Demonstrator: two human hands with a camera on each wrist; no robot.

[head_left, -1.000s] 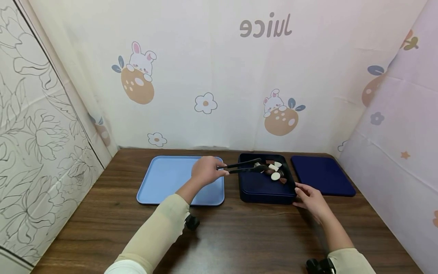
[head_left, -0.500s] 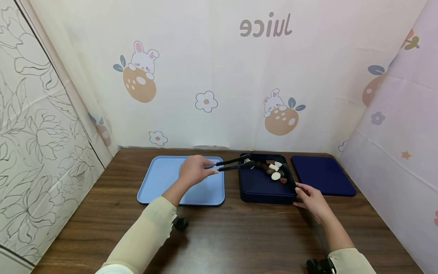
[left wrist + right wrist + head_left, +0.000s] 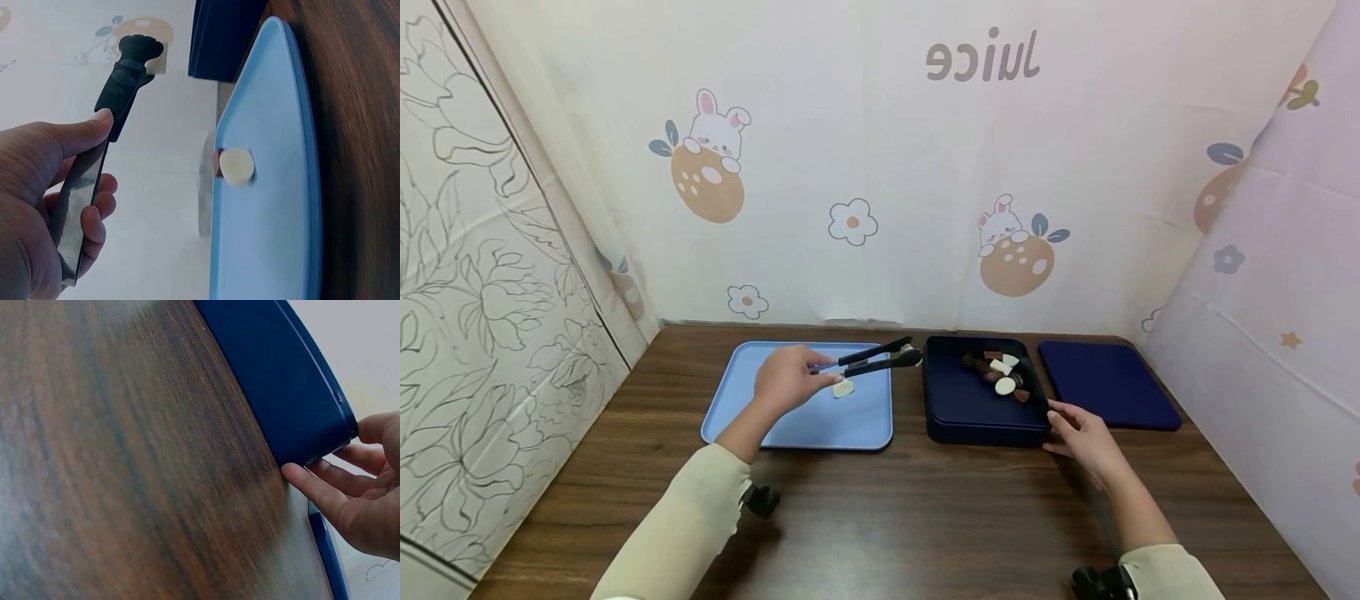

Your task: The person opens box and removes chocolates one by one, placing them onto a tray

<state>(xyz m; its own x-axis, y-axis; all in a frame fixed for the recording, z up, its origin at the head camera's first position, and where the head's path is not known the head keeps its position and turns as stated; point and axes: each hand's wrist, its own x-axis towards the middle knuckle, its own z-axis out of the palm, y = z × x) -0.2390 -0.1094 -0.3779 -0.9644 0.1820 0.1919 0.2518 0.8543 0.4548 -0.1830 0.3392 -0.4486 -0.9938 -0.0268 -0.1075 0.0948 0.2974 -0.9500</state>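
Brown surface (image 3: 925, 517). White piece (image 3: 160, 62) in tongs (image 3: 119, 90), mid-frame, between tray (image 3: 820, 429) and box (image 3: 977, 435); left grip (image 3: 786, 381) clasped round tongs, right grip (image 3: 1082, 433) pinching box corner. Risk: slack squeeze might drop it.

I see a brown wood-grain tabletop (image 3: 925, 517) bearing a pale blue tray (image 3: 842, 427), a navy box (image 3: 981, 433) beside it and, to the right, a flat navy panel (image 3: 1108, 383)

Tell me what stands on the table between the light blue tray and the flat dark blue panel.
The dark blue box, with brown and white pieces in it, stands between the tray and the panel, as the head view shows.
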